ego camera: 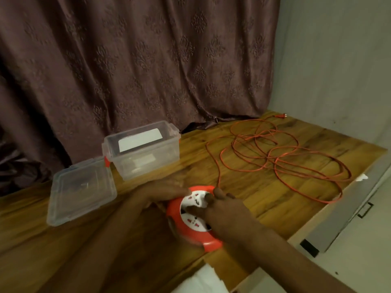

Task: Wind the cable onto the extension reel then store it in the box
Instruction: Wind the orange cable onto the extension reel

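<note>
An orange extension reel [188, 231] with a white socket face lies flat on the wooden table [264, 199]. My left hand [165, 192] holds the reel's far-left rim. My right hand [224, 210] rests on the white centre, fingers curled around its knob. A long orange cable [281, 157] runs from the reel's top and lies in loose loops across the right of the table; its plug [280, 116] is by the far wall. The clear plastic box [143, 149] stands open at the back left.
The box's clear lid [80, 189] lies flat on the table left of the box. A brown curtain [137, 60] hangs behind the table. A pale wall stands on the right, with a drawer front and handle [365, 210] below the table's right edge.
</note>
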